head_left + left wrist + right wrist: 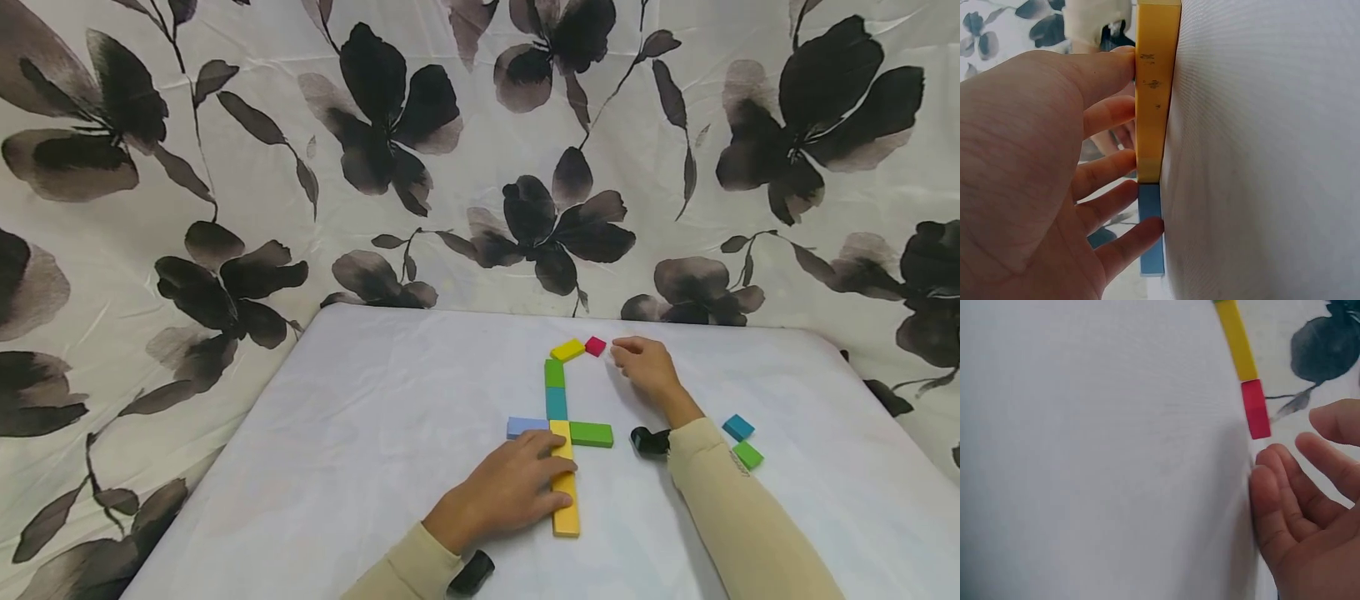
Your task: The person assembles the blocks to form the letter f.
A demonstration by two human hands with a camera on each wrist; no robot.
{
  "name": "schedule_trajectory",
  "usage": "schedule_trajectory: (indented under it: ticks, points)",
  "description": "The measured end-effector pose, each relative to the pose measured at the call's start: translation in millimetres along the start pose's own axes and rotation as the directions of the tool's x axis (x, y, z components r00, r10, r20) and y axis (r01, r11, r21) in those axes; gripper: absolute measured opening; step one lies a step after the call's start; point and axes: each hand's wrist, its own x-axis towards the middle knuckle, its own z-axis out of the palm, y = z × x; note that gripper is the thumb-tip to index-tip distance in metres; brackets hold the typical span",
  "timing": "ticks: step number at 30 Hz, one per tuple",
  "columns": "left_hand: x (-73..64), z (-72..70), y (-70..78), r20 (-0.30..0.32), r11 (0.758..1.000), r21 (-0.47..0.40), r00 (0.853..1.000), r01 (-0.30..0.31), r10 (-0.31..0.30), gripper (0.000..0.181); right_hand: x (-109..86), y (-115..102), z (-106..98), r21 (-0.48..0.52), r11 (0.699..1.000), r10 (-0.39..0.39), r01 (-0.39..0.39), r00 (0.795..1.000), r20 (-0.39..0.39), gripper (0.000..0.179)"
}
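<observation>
My left hand (510,483) rests on a long yellow block (566,522), fingers spread along its top. In the left wrist view a blue block (1150,256) lies against the yellow block's end, a fingertip touching it. Beyond the yellow block runs a line of a teal block (557,403), a green block (554,373), a slanted yellow block (567,349) and a small red block (596,346). My right hand (647,367) is just right of the red block, apart from it. Its fingers are loosely curled and hold nothing.
A light blue block (527,427) and a long green block (592,434) flank the yellow block's far end. Beyond the right forearm lie a small blue block (738,427) and a small green block (747,455). A flowered cloth (465,175) hangs behind the white table (360,400).
</observation>
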Motion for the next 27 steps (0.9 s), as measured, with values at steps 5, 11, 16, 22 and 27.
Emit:
schedule_trajectory:
  ticks: [5, 11, 16, 22, 27]
  points:
    - [0.8, -2.0, 0.4, 0.010, 1.000, -0.014, 1.000, 0.013, -0.013, 0.041, -18.7, -0.5, -10.4, 0.093, 0.996, -0.007, 0.007, 1.000, -0.006, 0.042]
    - [0.7, -2.3, 0.4, 0.005, 1.000, -0.018, 1.000, 0.012, -0.012, 0.041, -37.6, 4.4, -20.7, 0.119, 0.992, -0.029, 0.035, 0.998, -0.055, 0.041]
    - [-0.5, -1.8, -1.1, -0.002, 1.000, -0.015, 1.000, 0.012, -0.012, 0.041, -48.7, 7.6, -26.1, 0.117, 0.991, -0.059, 0.068, 0.995, -0.075, 0.040]
    - [-0.3, -1.2, -1.1, 0.000, 0.999, -0.031, 1.000, 0.008, -0.008, 0.040, -62.3, 16.3, -36.6, 0.058, 0.994, -0.084, 0.089, 0.993, -0.083, 0.040]
    - [0.3, -1.3, 0.1, -0.004, 0.999, -0.035, 1.000, 0.003, -0.004, 0.040, -77.5, 24.4, -51.3, 0.011, 0.992, -0.127, 0.128, 0.988, -0.090, 0.040]
